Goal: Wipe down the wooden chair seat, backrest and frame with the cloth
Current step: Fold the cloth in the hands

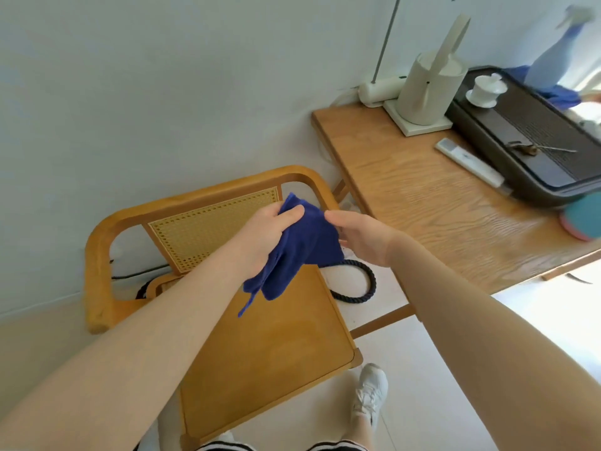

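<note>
Two bare forearms reach up from the lower frame. Left hand [270, 232] grips a blue cloth [302, 249] mid-frame above the chair seat [260, 353]; right hand [361, 236] pinches its other edge. Cloth looks soft, light, floppy; bunch it for wiping. Table [422, 196] crowds the right; wall sits behind the backrest [208, 229].
</note>
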A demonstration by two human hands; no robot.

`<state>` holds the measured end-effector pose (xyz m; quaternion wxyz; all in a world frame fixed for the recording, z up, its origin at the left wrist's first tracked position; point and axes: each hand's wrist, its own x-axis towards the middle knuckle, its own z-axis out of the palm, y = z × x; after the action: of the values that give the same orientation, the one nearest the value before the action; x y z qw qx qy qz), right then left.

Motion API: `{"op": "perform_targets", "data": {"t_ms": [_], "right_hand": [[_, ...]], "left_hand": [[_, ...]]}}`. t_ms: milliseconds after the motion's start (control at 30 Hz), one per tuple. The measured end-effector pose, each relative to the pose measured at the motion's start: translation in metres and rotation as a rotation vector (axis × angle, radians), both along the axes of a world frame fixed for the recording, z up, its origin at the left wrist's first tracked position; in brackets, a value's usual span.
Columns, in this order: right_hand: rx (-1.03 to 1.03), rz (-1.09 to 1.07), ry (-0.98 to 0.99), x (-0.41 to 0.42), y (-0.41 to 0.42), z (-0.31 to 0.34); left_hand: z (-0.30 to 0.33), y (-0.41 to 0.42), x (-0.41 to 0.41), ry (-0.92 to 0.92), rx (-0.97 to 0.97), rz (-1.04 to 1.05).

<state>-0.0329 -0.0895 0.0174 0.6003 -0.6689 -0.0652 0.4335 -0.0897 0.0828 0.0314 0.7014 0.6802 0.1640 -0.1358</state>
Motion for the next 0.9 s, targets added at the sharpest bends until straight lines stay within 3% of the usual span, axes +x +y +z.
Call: {"op": "perform_targets", "data": {"t_ms": [100, 200, 367, 500, 633, 700, 833, 900], "right_hand": [[-0.104, 0.16, -0.089, 0.045, -0.041, 0.011], [-0.344, 0.271, -0.338, 0.088, -0.078, 0.016], [-0.196, -0.102, -0.459, 0.139, -0.145, 0.033], [-0.075, -0.234, -0.589, 0.174, -0.187, 0.057], [0.026, -0.246, -0.566, 0.195, -0.218, 0.066], [0.002, -0.177, -0.525, 0.201, -0.232, 0.059], [-0.301, 0.147, -0.37, 0.205, -0.256, 0.023], [-0.401, 0.188, -0.283, 0.204, -0.262, 0.003]], "left_hand": [[0.0, -0.051, 0.032, 0.034, -0.167, 0.125], [-0.003, -0.1, 0.065, 0.038, -0.225, 0.241], [0.009, -0.161, 0.117, -0.098, -0.235, 0.311], [0.027, -0.196, 0.155, -0.22, -0.161, 0.299], [0.023, -0.22, 0.173, -0.281, -0.083, 0.232], [0.01, -0.228, 0.176, -0.228, -0.065, 0.201], [-0.025, -0.239, 0.164, 0.01, 0.037, 0.127], [-0.044, -0.241, 0.157, 0.07, 0.163, 0.102]]}}
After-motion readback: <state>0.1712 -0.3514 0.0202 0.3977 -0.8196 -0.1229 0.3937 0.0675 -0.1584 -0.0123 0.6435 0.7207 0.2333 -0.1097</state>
